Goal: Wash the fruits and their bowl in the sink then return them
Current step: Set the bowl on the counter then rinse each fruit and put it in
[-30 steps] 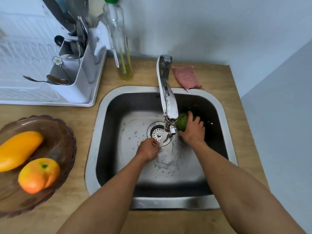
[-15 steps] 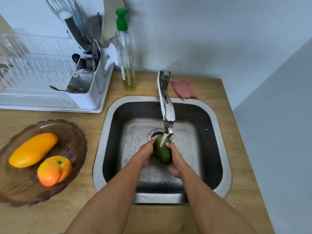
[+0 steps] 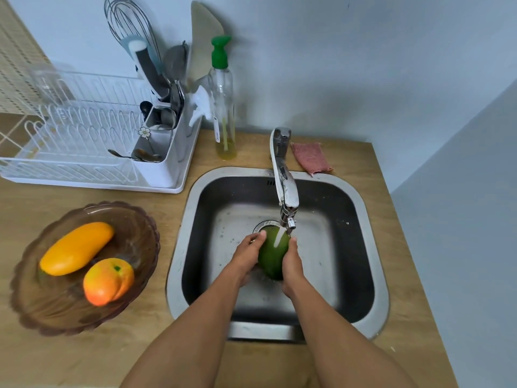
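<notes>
A green mango [image 3: 272,254] is held over the steel sink [image 3: 184,233] under the running tap [image 3: 285,186]. My left hand [image 3: 247,254] cups its left side and my right hand [image 3: 292,266] grips its right side. Water falls from the spout onto the top of the fruit. On the wooden counter to the left stands a brown glass bowl [image 3: 140,228]. Inside it lie a yellow mango [image 3: 77,247] and an orange-red fruit [image 3: 108,280].
A white dish rack [image 3: 84,152] with a utensil holder and whisk stands at the back left. A soap bottle with a green pump [image 3: 223,107] stands behind the sink. A pink cloth [image 3: 311,158] lies right of the tap. A wall closes the right side.
The green mango came from the sink's right side into both hands under the water stream. The view has pulled back and tilted up.
</notes>
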`<state>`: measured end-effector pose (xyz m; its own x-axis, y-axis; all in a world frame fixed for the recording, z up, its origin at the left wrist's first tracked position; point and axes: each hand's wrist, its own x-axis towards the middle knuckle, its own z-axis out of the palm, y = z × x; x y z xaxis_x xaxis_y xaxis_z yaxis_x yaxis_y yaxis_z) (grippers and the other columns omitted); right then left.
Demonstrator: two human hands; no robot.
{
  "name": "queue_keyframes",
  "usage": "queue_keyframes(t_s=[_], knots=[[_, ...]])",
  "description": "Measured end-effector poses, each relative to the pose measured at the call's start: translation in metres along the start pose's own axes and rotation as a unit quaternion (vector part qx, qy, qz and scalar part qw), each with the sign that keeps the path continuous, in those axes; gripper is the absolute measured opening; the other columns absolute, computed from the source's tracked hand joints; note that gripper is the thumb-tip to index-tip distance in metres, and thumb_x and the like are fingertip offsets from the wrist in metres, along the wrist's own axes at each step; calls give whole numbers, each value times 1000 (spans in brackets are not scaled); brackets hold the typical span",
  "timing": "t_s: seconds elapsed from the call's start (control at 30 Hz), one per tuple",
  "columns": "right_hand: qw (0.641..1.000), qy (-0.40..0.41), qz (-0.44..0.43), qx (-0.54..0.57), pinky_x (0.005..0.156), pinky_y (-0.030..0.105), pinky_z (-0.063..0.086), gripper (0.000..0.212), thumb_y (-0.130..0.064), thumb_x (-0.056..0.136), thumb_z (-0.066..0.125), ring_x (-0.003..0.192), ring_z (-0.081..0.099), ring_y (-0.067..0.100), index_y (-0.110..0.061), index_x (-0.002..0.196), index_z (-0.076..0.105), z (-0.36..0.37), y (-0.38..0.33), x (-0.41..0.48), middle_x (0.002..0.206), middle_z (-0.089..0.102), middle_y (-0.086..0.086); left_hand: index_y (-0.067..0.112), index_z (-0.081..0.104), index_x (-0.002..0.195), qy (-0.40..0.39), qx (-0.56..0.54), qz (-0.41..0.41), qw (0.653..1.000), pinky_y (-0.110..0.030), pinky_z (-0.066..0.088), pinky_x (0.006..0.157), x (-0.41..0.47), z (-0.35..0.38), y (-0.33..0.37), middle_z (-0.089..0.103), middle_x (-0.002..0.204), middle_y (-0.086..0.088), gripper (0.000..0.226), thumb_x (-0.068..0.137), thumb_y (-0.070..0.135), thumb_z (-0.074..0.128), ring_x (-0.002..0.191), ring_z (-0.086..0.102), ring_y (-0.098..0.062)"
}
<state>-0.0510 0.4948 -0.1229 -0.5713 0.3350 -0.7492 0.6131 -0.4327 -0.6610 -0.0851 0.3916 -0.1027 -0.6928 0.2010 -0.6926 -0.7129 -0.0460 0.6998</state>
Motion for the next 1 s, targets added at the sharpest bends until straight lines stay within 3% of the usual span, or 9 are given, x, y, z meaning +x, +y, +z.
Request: queue_keyframes(t_s=[0.07, 0.23, 0.33, 0.43, 0.6, 0.73, 0.8, 0.9, 1.0], knots=[[1000, 4, 19, 8, 103, 49, 46, 56, -59, 97, 26, 113, 59, 30, -21, 122, 58, -8, -3, 3, 126, 61, 13, 23, 60, 120, -7, -3, -3, 1000, -32, 53, 77, -3, 3, 4, 66, 122, -1, 38, 96, 49, 47, 104, 64, -18], [1000, 13, 24, -10, 107, 44, 43, 65, -56, 100, 19, 125, 52, 31, -12, 138, 48, -14, -11, 1, 138, 54, 16, 26, 70, 112, -76, -35, -68, 994, -41, 54, 89, -10, 20, 5, 73, 111, -4, 55, 89, 68, 41, 105, 68, -23], [998, 36, 0, -59, 112, 42, 35, 70, -59, 98, 14, 133, 45, 28, -13, 142, 42, -15, -12, -3, 146, 46, 14, 20, 71, 110, -88, -94, -92, 987, -36, 59, 67, -15, 25, 6, 76, 102, -9, 56, 90, 64, 44, 90, 74, -25], [990, 44, -78, -107, 104, 38, 38, 55, -54, 100, 21, 120, 47, 22, -19, 142, 29, -19, -12, -7, 141, 45, 9, 19, 64, 117, -73, -67, -59, 993, -35, 57, 68, -17, 30, 10, 72, 110, -11, 49, 96, 56, 41, 98, 71, -26], [994, -39, -83, -62, 103, 45, 47, 69, -69, 83, 50, 114, 58, 22, -20, 131, 47, -12, -10, -19, 125, 59, 5, 26, 71, 98, -39, -107, -5, 993, -31, 55, 63, -23, 25, 17, 73, 101, -1, 36, 102, 37, 36, 89, 69, -19], [994, -84, -51, 49, 97, 50, 52, 62, -70, 79, 55, 106, 66, 28, -23, 118, 64, -5, -6, -23, 114, 69, 10, 28, 58, 122, -27, 27, 45, 998, -34, 50, 78, -23, 9, 23, 64, 121, -8, 29, 101, 16, 43, 107, 60, -22], [989, -109, -38, 96, 95, 50, 53, 56, -67, 81, 54, 105, 67, 29, -23, 112, 69, -1, -10, -26, 110, 72, 11, 27, 53, 127, -14, 47, 47, 998, -33, 49, 79, -24, 2, 25, 61, 126, -8, 28, 99, 23, 50, 111, 59, -21], [980, -114, -22, 159, 96, 51, 52, 53, -59, 88, 48, 105, 68, 30, -18, 113, 69, 5, -16, -31, 108, 73, 14, 27, 55, 124, -67, 71, -19, 995, -37, 53, 84, -36, -1, 26, 63, 125, -3, 41, 91, 52, 55, 112, 60, -21], [986, -91, -25, 139, 95, 47, 53, 55, -55, 89, 39, 103, 68, 30, -15, 110, 71, 8, -19, -34, 107, 73, 16, 27, 54, 127, -119, 22, -57, 991, -44, 57, 85, -40, -2, 24, 65, 125, -7, 44, 91, 52, 56, 112, 63, -25]])
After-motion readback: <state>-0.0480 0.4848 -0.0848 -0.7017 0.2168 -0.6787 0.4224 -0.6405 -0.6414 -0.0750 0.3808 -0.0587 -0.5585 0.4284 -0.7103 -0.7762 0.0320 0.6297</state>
